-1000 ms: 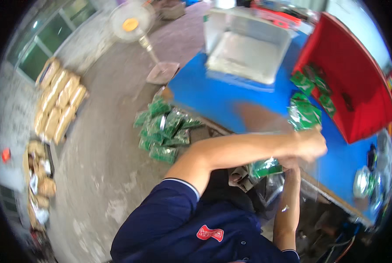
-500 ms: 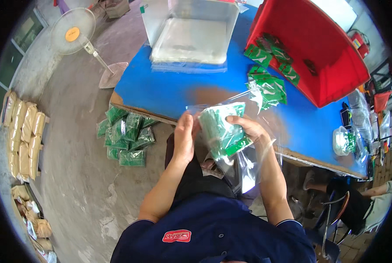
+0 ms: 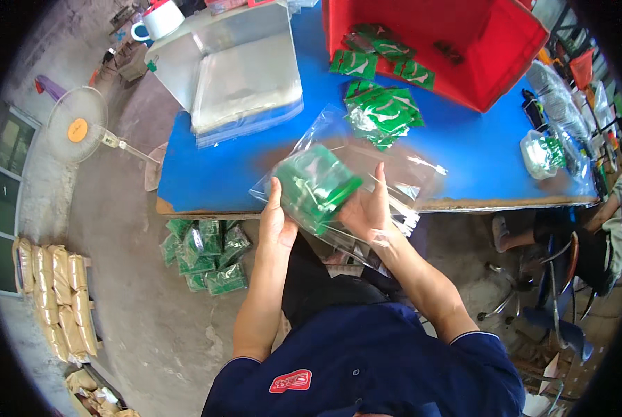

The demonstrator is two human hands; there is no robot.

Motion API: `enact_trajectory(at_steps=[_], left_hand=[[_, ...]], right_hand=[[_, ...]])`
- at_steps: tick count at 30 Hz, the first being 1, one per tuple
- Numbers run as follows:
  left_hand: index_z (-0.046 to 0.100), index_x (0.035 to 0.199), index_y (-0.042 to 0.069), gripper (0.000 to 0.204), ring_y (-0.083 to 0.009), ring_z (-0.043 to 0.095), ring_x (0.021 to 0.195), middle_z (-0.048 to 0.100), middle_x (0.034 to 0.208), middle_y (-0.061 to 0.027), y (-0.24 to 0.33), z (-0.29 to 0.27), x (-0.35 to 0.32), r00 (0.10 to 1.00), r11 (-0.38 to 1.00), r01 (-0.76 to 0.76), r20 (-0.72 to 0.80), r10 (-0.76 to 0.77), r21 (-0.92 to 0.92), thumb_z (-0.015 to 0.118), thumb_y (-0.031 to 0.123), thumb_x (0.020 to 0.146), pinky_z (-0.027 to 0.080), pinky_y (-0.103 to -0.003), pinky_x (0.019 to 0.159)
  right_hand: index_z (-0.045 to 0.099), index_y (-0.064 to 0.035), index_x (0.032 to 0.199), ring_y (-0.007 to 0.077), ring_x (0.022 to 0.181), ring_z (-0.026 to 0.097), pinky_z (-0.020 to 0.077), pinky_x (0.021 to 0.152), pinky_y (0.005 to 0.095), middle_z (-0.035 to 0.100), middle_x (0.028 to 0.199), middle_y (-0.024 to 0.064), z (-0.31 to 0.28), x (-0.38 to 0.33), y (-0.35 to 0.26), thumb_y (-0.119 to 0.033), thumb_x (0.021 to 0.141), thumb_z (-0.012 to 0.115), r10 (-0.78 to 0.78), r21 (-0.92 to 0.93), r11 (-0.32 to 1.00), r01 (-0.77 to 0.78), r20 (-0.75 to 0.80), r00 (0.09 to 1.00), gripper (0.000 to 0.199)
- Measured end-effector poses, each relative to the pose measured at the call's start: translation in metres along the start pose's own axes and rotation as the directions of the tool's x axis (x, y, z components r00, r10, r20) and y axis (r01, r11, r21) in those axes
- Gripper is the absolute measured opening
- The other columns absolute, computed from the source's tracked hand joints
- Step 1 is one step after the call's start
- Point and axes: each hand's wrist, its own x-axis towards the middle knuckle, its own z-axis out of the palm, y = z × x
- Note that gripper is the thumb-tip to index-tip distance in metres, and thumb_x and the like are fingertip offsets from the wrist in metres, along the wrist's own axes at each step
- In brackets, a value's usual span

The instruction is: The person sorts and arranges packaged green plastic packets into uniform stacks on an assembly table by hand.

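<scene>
Over the table's front edge, a stack of green packets (image 3: pixel 318 184) sits inside a clear plastic bag (image 3: pixel 412 177), blurred by motion. My left hand (image 3: pixel 278 221) cradles the stack's left side, thumb up along it and fingers underneath. My right hand (image 3: pixel 368 212) supports the lower right side, its thumb raised off the packets and its fingers partly hidden beneath. Loose plastic spreads around my right hand and wrist; whether that hand is within the bag I cannot tell. Just beyond lie loose green packets (image 3: pixel 387 111) on the blue table (image 3: pixel 478 153).
A red bin (image 3: pixel 464 66) lies tipped toward me with several green packets in it. Left of it, a metal tray (image 3: pixel 175 66) bears a pile of clear bags (image 3: pixel 248 83). Filled green packs (image 3: pixel 207 254) lie on the floor at left. A fan (image 3: pixel 78 125) stands behind; a person's leg (image 3: pixel 516 233) shows right.
The packets and bag have moved slightly left, with the stack tilted differently. My right thumb has lifted off the stack, and my left hand now touches its side. The view has shifted.
</scene>
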Motion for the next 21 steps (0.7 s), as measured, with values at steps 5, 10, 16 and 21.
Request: enact_trajectory(at_steps=[5, 10, 16, 21], left_hand=[[0.055, 0.133, 0.003, 0.045, -0.0229, 0.060, 0.118, 0.062, 0.130, -0.0089, 0.010, -0.003, 0.000, 1.000, 0.998, 0.031, -0.003, -0.031, 0.063, 0.064, 0.031, 0.099, 0.048, -0.040, 0.103], [0.058, 0.129, 0.004, 0.038, -0.0243, 0.062, 0.116, 0.065, 0.126, -0.0093, 0.023, -0.009, -0.008, 0.994, 0.993, 0.110, -0.012, -0.110, 0.051, 0.065, 0.023, 0.098, 0.050, -0.041, 0.101], [0.062, 0.123, 0.004, 0.036, -0.0241, 0.066, 0.105, 0.069, 0.117, -0.0082, 0.044, -0.026, -0.006, 0.983, 0.953, 0.126, -0.167, -0.082, 0.274, 0.071, 0.024, 0.094, 0.054, -0.042, 0.093], [0.058, 0.127, -0.003, 0.050, -0.0287, 0.066, 0.105, 0.068, 0.111, -0.0136, 0.095, -0.010, 0.024, 0.972, 0.769, 0.020, -0.192, 0.135, 0.639, 0.079, 0.014, 0.085, 0.054, -0.042, 0.093]], right_hand=[[0.037, -0.0105, 0.152, 0.0307, 0.142, 0.039, 0.0241, 0.119, 0.0531, 0.041, 0.155, 0.0120, 0.018, 0.011, 0.025, -0.075, 0.091, 0.044, -0.157, -0.064, 0.985, 0.159, 0.034, 0.987, 0.089], [0.041, -0.0065, 0.148, 0.0316, 0.140, 0.041, 0.0280, 0.119, 0.0496, 0.044, 0.152, 0.0124, 0.007, 0.013, 0.024, -0.052, 0.103, 0.043, 0.069, -0.030, 0.997, -0.070, -0.011, 0.998, 0.064], [0.040, 0.0023, 0.143, 0.0345, 0.128, 0.054, 0.0442, 0.110, 0.0470, 0.052, 0.139, 0.0238, 0.000, -0.015, -0.003, -0.029, 0.108, 0.041, 0.075, -0.408, 0.879, -0.247, -0.393, 0.916, 0.047], [0.040, 0.0048, 0.140, 0.0322, 0.109, 0.066, 0.0569, 0.092, 0.0408, 0.061, 0.129, 0.0222, -0.023, -0.003, 0.043, -0.024, 0.107, 0.044, -0.150, -0.671, 0.742, 0.008, -0.154, 0.977, 0.044]])
